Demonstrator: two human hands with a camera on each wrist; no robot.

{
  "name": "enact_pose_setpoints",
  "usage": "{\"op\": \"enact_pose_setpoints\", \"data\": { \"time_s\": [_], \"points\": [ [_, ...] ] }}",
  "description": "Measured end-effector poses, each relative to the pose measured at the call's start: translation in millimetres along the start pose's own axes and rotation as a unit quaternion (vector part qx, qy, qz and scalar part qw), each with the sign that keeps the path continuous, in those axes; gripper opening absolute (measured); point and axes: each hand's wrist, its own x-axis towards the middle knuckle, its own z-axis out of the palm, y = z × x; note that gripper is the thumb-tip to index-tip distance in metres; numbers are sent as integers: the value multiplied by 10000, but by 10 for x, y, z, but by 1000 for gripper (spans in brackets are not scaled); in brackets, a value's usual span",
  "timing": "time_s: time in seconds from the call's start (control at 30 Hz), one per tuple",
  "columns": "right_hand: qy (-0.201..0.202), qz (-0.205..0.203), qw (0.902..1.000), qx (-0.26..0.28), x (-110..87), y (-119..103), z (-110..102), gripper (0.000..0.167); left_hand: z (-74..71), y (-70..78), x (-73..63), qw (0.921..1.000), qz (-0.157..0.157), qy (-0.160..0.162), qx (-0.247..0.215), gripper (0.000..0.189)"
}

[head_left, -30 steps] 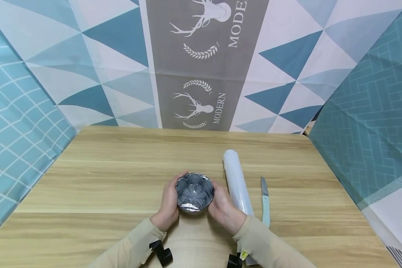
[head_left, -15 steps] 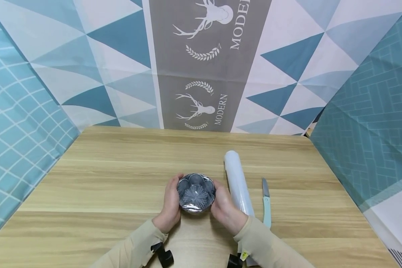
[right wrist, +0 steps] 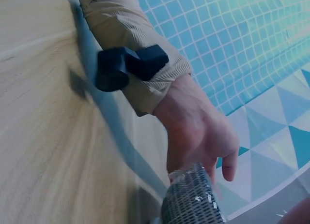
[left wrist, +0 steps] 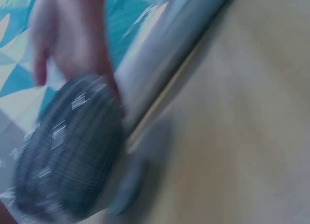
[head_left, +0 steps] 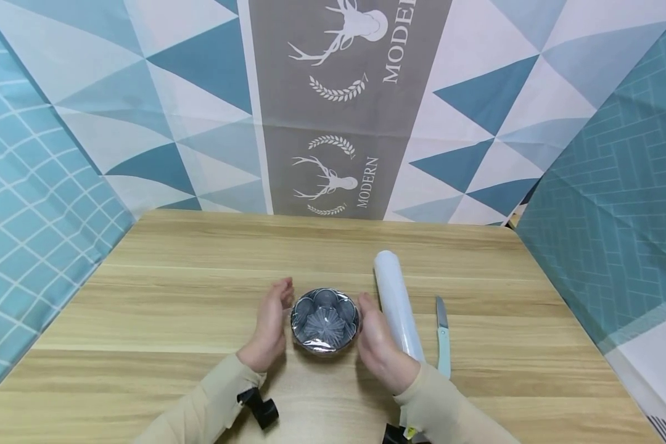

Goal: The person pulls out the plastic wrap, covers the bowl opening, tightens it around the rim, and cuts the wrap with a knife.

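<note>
A dark, round bowl [head_left: 324, 320] sits on the table in the head view, with glossy clear film across its top and a starburst pattern showing through. My left hand [head_left: 267, 324] stands off its left side, fingers extended and a gap between. On the other side my right hand [head_left: 380, 339] has its fingers straight, right at the rim. The left wrist view is blurred; it shows the ribbed side of the bowl [left wrist: 72, 146] below the right hand [left wrist: 72, 35]. In the right wrist view, the bowl's textured wall [right wrist: 191, 200] overlaps the fingers of the left hand [right wrist: 198, 127].
A white roll of plastic wrap [head_left: 396, 299] lies just right of the right hand, its near end hidden under the forearm. Beyond it is a knife [head_left: 443, 339] with a pale green handle. Patterned cloth walls [head_left: 333, 111] border the wooden table [head_left: 172, 296].
Both hands held the bowl's sides earlier. The left hand has let go and drawn away to the left; the right hand has loosened and shifted slightly right. The bowl stays on the table.
</note>
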Motion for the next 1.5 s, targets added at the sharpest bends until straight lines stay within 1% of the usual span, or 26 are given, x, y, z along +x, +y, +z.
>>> {"op": "enact_pose_setpoints", "data": {
  "time_s": [0.07, 0.17, 0.23, 0.3, 0.37, 0.43, 0.53, 0.6, 0.67, 0.7, 0.77, 0.8, 0.83, 0.93, 1.0, 1.03, 1.07, 1.1, 1.13, 1.2, 1.27, 1.33, 1.37, 1.4, 1.5],
  "points": [
    [-142, 81, 9999, -32, -29, -42, -19, 61, -28, 95, 55, 9998, 146, -58, -74, 42],
    [-351, 156, 9991, -183, -82, -115, -57, 61, -28, 213, 123, 9990, 426, -59, -83, 39],
    [-556, 96, 9979, -330, -109, -167, -89, 59, -9, 261, 145, 9988, 477, -97, 0, 37],
    [-702, -23, 9965, -463, -120, -222, -127, 55, 19, 286, 146, 9984, 516, -215, 111, 36],
    [-764, -149, 9954, -558, -107, -275, -171, 50, 55, 296, 143, 9975, 545, -377, 225, 35],
    [-668, -242, 9949, -715, -77, -327, -224, 44, 95, 302, 132, 9960, 626, -554, 330, 33],
    [-409, -319, 9930, -1059, -6, -393, -335, 36, 145, 310, 122, 9921, 748, -723, 705, 29],
    [-225, -342, 9906, -1308, 46, -434, -421, 31, 168, 327, 121, 9868, 870, -819, 1095, 25],
    [-97, -363, 9875, -1533, 96, -472, -517, 28, 182, 351, 117, 9791, 1016, -949, 1485, 20],
    [-49, -369, 9859, -1632, 119, -490, -565, 26, 187, 367, 117, 9742, 1127, -1028, 1664, 17],
    [18, -336, 9821, -1852, 162, -520, -661, 24, 187, 392, 125, 9592, 1493, -1196, 2083, 13],
    [23, -334, 9793, -1997, 183, -533, -710, 24, 181, 404, 127, 9498, 1694, -1268, 2306, 10],
    [32, -339, 9755, -2175, 198, -547, -759, 24, 176, 417, 126, 9387, 1912, -1322, 2546, 8],
    [99, -381, 9608, -2745, 223, -599, -916, 25, 159, 444, 136, 8940, 2575, -1517, 3338, 4],
    [247, -461, 9475, -3156, 234, -626, -1046, 27, 152, 449, 129, 8652, 2865, -1662, 3766, 5],
    [342, -509, 9392, -3378, 238, -637, -1119, 27, 155, 449, 120, 8521, 3008, -1743, 3913, 6],
    [417, -565, 9298, -3614, 246, -640, -1196, 27, 157, 443, 112, 8398, 3127, -1807, 4052, 7],
    [481, -594, 9193, -3860, 256, -635, -1275, 27, 159, 433, 103, 8301, 3237, -1852, 4147, 7],
    [524, -606, 9078, -4117, 263, -627, -1350, 27, 163, 428, 90, 8220, 3309, -1877, 4238, 7],
    [589, -574, 8811, -4657, 276, -590, -1480, 26, 170, 413, 71, 8108, 3416, -1910, 4352, 8],
    [534, -502, 8566, -5108, 278, -548, -1581, 25, 181, 410, 52, 8073, 3434, -1946, 4387, 8],
    [495, -438, 8379, -5418, 275, -508, -1652, 24, 199, 410, 42, 8056, 3426, -1982, 4409, 7],
    [490, -430, 8315, -5516, 272, -489, -1677, 23, 208, 410, 40, 8044, 3428, -1999, 4421, 7],
    [495, -420, 8276, -5576, 269, -474, -1696, 23, 218, 411, 37, 8032, 3435, -2015, 4431, 6],
    [528, -470, 8190, -5694, 257, -440, -1740, 21, 241, 415, 29, 7987, 3428, -2074, 4490, 5]
  ]
}}
